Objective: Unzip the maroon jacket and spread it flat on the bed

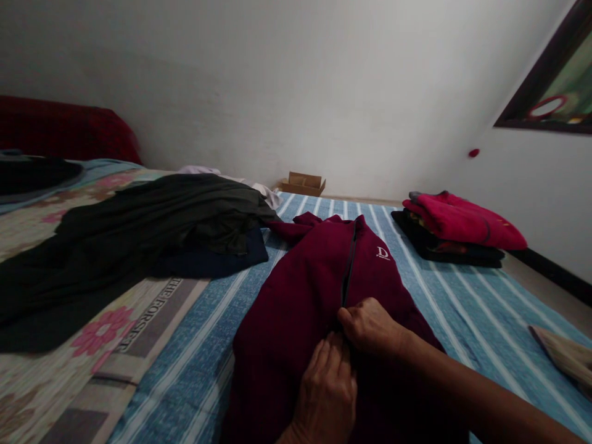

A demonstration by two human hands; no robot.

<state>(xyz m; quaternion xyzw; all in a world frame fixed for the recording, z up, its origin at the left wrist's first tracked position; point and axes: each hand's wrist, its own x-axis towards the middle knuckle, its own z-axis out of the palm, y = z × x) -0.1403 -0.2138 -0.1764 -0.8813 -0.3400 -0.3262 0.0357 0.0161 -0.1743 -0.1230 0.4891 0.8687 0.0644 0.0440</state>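
A dark maroon zip-up jacket (296, 296) lies spread on the bed, with a small white "D" logo on its chest. Its dark zipper (350, 265) is parted in a narrow gap from the collar down to my hands. My right hand (372, 327) is closed in a pinch at the lower end of that gap, on the zipper; the pull itself is hidden by the fingers. Just below, my left hand (326, 388) lies flat on the jacket front beside the zipper line, fingers stretched out. The jacket's lower part is in deep shadow.
Dark green clothing (161, 216) is heaped at left over a navy garment (213, 256). Folded clothes, a pink one (467, 219) on top, stand at right. A cardboard box (303, 184) is by the wall. A beige item (564, 354) lies at the right edge.
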